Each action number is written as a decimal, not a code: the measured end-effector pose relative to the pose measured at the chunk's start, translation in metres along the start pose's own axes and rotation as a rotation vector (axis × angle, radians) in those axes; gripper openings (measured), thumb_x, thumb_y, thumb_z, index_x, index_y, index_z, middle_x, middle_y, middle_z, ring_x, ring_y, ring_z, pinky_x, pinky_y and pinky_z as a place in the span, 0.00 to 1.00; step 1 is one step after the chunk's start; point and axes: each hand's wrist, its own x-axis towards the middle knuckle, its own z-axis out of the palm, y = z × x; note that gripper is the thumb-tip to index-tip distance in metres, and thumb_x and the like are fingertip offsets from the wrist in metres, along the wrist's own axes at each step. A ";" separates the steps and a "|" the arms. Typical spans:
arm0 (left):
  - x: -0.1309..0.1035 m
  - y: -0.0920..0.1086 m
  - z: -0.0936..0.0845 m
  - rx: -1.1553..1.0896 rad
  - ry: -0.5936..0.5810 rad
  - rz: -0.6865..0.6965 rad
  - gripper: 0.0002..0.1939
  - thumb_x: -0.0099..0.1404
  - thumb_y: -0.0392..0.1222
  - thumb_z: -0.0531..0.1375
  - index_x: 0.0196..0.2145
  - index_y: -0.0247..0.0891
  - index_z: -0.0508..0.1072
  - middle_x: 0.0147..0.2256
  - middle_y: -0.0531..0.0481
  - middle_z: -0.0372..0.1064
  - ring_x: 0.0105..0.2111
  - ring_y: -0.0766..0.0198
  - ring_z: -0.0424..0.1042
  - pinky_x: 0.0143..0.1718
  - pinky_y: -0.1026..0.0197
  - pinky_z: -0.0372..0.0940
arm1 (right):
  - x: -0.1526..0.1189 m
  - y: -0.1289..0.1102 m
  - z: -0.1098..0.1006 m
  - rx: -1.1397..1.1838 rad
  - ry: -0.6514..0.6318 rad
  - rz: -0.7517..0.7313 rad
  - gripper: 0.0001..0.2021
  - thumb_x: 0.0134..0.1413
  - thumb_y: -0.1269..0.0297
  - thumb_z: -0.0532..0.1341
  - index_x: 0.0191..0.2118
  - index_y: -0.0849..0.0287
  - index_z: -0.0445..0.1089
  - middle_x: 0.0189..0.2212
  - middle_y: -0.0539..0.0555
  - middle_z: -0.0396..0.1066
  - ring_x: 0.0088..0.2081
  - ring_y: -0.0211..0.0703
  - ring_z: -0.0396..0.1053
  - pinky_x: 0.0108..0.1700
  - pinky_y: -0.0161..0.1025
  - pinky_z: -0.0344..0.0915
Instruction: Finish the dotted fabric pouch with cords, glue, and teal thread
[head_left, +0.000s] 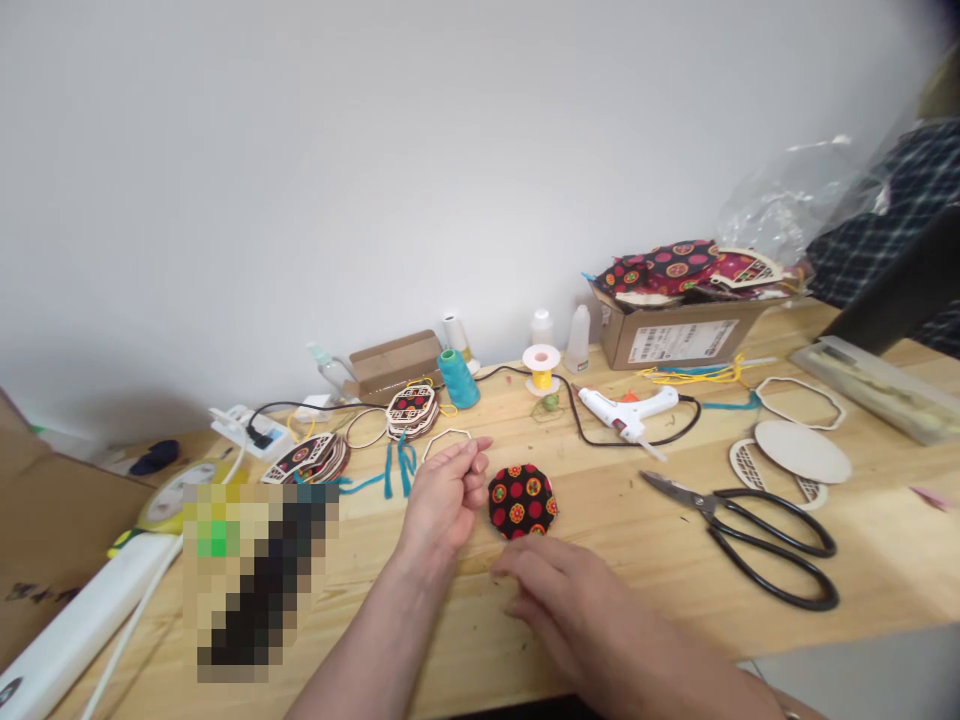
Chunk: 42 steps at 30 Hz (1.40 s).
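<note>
A round patterned fabric piece point(523, 502), black with red and yellow motifs, lies flat on the wooden table point(600, 530) between my hands. To its left, my left hand point(448, 495) is closed, thumb pressed to the index finger in a pinch; anything held there is too small to make out. My right hand point(562, 595) is at the fabric's near edge, palm down with fingers bent together. Its fingertips are partly hidden, and I cannot tell whether they touch the fabric. Just behind my left hand lies a thin pale frame point(448, 433), partly covered by it.
Black-handled scissors point(705, 503) and a white glue gun point(628, 412) lie to the right. Behind stand a teal thread cone point(457, 380), a yellow ribbon spool point(541, 372) and a cardboard box point(679, 335) of fabric pieces. Stacked patterned pieces point(311, 460) are left.
</note>
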 end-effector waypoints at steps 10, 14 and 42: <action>0.004 0.001 -0.008 0.035 0.001 -0.002 0.10 0.49 0.34 0.63 0.30 0.27 0.70 0.15 0.59 0.55 0.12 0.80 0.46 0.12 0.73 0.38 | -0.104 0.084 -0.073 -0.890 0.227 0.403 0.17 0.46 0.77 0.47 0.37 0.67 0.72 0.35 0.66 0.73 0.37 0.57 0.71 0.38 0.49 0.70; 0.004 0.001 -0.009 0.056 -0.003 0.009 0.11 0.49 0.35 0.64 0.30 0.28 0.70 0.15 0.60 0.55 0.12 0.80 0.46 0.12 0.74 0.38 | -0.117 0.094 -0.074 -0.888 0.151 0.464 0.18 0.42 0.79 0.48 0.36 0.67 0.71 0.33 0.66 0.73 0.34 0.57 0.72 0.33 0.47 0.71; -0.003 0.146 0.097 0.094 -0.157 0.504 0.09 0.63 0.28 0.48 0.31 0.29 0.67 0.15 0.61 0.46 0.12 0.81 0.44 0.15 0.75 0.37 | -0.088 0.070 -0.067 -0.245 0.212 0.596 0.14 0.45 0.67 0.54 0.41 0.57 0.65 0.36 0.58 0.72 0.36 0.48 0.72 0.36 0.41 0.68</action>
